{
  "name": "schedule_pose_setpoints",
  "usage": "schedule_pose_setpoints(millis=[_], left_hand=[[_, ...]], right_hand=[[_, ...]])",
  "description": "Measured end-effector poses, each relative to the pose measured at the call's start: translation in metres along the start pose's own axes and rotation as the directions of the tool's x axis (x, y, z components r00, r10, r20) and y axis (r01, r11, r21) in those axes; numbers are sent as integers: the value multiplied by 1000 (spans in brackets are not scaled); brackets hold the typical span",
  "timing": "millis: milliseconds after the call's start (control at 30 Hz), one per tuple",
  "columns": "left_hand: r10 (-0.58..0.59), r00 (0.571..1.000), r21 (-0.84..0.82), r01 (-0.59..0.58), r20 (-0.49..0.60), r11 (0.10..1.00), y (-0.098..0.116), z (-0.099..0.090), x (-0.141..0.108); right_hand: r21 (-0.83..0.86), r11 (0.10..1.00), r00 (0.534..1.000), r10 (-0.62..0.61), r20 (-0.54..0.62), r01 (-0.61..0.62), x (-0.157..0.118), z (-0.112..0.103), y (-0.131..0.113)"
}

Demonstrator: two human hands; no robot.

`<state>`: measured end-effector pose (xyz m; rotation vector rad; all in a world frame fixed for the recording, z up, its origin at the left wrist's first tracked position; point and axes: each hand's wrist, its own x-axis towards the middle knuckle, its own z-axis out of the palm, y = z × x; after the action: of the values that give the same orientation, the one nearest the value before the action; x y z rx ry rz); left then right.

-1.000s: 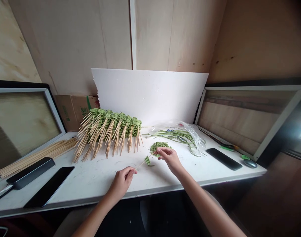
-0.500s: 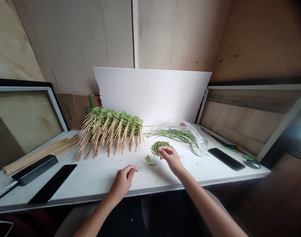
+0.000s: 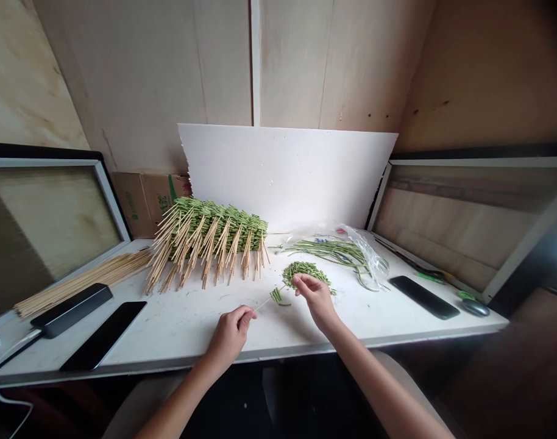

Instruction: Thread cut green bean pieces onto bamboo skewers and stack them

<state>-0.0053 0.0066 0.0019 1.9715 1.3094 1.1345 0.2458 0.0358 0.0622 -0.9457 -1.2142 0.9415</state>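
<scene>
My left hand (image 3: 236,323) is closed in a pinch round the lower end of a thin wooden skewer (image 3: 264,303), which slants up to the right. Near its far end sit several short green stem pieces (image 3: 276,296), side by side across it. My right hand (image 3: 311,291) is closed, thumb and fingertips together by the skewer's tip; what lies between them is too small to make out. Just behind that hand spreads a pile of cut green stem pieces (image 3: 306,268), like garlic scapes. One loose piece lies beneath the skewer.
A large stack of filled skewers (image 3: 219,228) stands back left, beside bare skewers (image 3: 86,280). Long green stems (image 3: 333,249) lie in a clear plastic bag (image 3: 374,262). Phones (image 3: 103,335) (image 3: 425,297), a black box with a cable (image 3: 72,310) and a mouse (image 3: 475,306) edge the white table (image 3: 178,329).
The whole view has shifted slightly, so the scene sits a little further right. Both hands and the skewer keep almost the same pose.
</scene>
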Motion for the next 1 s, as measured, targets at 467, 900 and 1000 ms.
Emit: schedule_pose_setpoints(millis=[467, 900, 1000], left_hand=[[-19, 999, -60, 17, -31, 998, 4, -1, 0], [-16, 1000, -70, 16, -5, 997, 3, -2, 2], [-14, 1000, -72, 14, -2, 997, 2, -1, 1]], right_hand=[[-65, 998, 999, 2, -52, -5, 11, -14, -1], [302, 950, 983, 123, -134, -77, 22, -25, 8], [287, 948, 985, 161, -56, -138, 18, -21, 8]])
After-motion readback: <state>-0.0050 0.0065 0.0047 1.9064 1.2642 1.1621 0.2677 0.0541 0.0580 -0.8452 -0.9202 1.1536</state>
